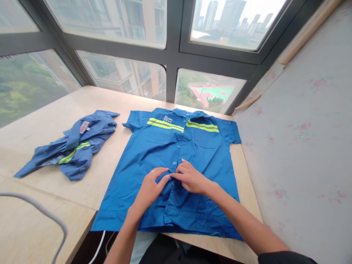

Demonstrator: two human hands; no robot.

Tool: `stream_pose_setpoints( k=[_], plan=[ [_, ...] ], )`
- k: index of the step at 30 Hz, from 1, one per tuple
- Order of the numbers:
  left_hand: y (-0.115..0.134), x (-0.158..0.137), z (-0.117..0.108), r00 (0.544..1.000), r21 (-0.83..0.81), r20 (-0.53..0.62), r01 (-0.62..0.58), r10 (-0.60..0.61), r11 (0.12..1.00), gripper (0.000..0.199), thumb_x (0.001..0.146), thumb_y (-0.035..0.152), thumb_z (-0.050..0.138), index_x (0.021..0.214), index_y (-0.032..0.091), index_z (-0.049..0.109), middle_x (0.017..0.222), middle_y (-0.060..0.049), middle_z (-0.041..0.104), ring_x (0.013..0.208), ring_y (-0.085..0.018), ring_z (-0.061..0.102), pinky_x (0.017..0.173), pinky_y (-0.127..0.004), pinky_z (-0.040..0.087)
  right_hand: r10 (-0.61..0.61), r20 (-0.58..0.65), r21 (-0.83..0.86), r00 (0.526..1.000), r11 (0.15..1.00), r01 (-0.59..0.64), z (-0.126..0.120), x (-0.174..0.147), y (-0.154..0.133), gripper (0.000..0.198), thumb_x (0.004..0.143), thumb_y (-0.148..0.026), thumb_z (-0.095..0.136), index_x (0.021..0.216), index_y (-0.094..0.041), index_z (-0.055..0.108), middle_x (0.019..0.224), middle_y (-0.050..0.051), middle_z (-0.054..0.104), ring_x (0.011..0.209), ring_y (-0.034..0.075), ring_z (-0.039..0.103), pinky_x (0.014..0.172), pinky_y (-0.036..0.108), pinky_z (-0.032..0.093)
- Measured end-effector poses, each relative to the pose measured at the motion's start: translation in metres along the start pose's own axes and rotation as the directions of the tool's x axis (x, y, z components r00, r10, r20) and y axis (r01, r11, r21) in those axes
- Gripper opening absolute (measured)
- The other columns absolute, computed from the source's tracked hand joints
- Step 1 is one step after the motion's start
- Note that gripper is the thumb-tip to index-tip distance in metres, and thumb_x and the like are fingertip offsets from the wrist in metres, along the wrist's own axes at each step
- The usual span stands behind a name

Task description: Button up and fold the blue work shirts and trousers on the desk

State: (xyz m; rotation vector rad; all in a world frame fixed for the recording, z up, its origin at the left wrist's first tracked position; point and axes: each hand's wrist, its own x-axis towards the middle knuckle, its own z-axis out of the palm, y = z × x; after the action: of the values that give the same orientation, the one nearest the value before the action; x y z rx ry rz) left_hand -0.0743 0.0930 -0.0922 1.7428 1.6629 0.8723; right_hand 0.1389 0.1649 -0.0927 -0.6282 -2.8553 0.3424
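A blue short-sleeved work shirt (154, 146) lies front up with its collar away from me, yellow-green and grey stripes across the chest. Several buttons run down its front; the upper ones look fastened, while the front edges part below my hands. My left hand (150, 187) comes from the left, thumb and index finger closed in on the button edge. From the right, my right hand (194, 178) meets it there, its fingertips gripping the same edge. The button between the fingertips is hidden. A lower button (173, 183) shows just below.
A second crumpled blue garment (96, 134) with a striped band lies on the wooden tabletop (110, 101) at left. A grey cable (46, 212) curves over the near left. Windows (115, 73) stand behind, and a floral-papered wall (297, 146) borders the right.
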Motion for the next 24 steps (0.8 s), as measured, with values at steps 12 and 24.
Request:
stream_pose_setpoints(
  k=[12, 24],
  plan=[
    [0.017, 0.036, 0.006, 0.915, 0.29, 0.403, -0.118, -0.009, 0.95, 0.034, 0.088, 0.041, 0.061, 0.108, 0.018, 0.074, 0.095, -0.01, 0.074, 0.092, -0.027, 0.067, 0.08, -0.033, 0.048, -0.014, -0.215, 0.023, 0.976, 1.0, 0.019, 0.001, -0.039, -0.021, 0.021, 0.091, -0.012, 0.055, 0.104, -0.024, 0.066, 0.1, 0.003, 0.068, 0.114, 0.02, 0.054, 0.112, 0.046, 0.028],
    [0.027, -0.014, 0.012, 0.977, 0.029, 0.193, 0.086, -0.09, 0.996, 0.033, 0.085, 0.028, 0.059, 0.118, 0.022, 0.063, 0.091, -0.003, 0.073, 0.078, -0.019, 0.067, 0.073, -0.029, 0.049, 0.099, -0.448, -0.019, 0.888, 0.993, -0.12, 0.023, -0.051, -0.03, 0.019, 0.094, -0.015, 0.055, 0.098, -0.024, 0.071, 0.109, 0.007, 0.068, 0.108, 0.021, 0.057, 0.091, 0.037, 0.04]
  ],
)
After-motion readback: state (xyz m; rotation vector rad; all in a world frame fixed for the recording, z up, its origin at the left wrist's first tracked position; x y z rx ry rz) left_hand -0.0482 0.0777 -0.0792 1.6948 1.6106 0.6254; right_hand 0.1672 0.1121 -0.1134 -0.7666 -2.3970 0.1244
